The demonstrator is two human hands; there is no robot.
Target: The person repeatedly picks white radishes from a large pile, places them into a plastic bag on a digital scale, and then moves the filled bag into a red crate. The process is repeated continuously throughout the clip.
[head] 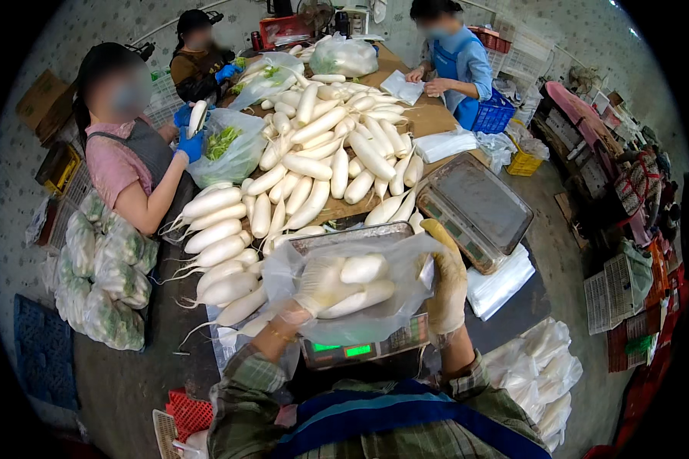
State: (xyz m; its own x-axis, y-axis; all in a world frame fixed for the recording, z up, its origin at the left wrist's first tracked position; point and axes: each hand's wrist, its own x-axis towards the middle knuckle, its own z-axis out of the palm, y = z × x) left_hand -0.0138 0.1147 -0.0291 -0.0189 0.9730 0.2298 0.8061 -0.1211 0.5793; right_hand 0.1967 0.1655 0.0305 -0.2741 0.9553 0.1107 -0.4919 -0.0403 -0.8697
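Observation:
My left hand (320, 282), in a pale glove, is seen through the film of a clear plastic bag (287, 274). It lies against two white daikon radishes (364, 292) in that bag; its fingers are partly hidden. My right hand (448, 287), in a yellowed glove, holds the bag's right edge. Beneath the bag is a digital scale (367, 358) with green lit displays, its pan mostly covered. Beyond the scale rises a large heap of daikon radishes (321, 137). More daikons lie in a row (218, 246) to the left, their thin roots pointing outward.
A second scale (475, 206) stands right, beside stacked plastic bags (500, 281). Filled bags (103, 275) are piled left, others (534, 373) lower right. One co-worker (132, 149) holds a daikon; another (198, 57) sits behind; a third (456, 63) handles a plastic bag. A red crate (189, 414) sits lower left.

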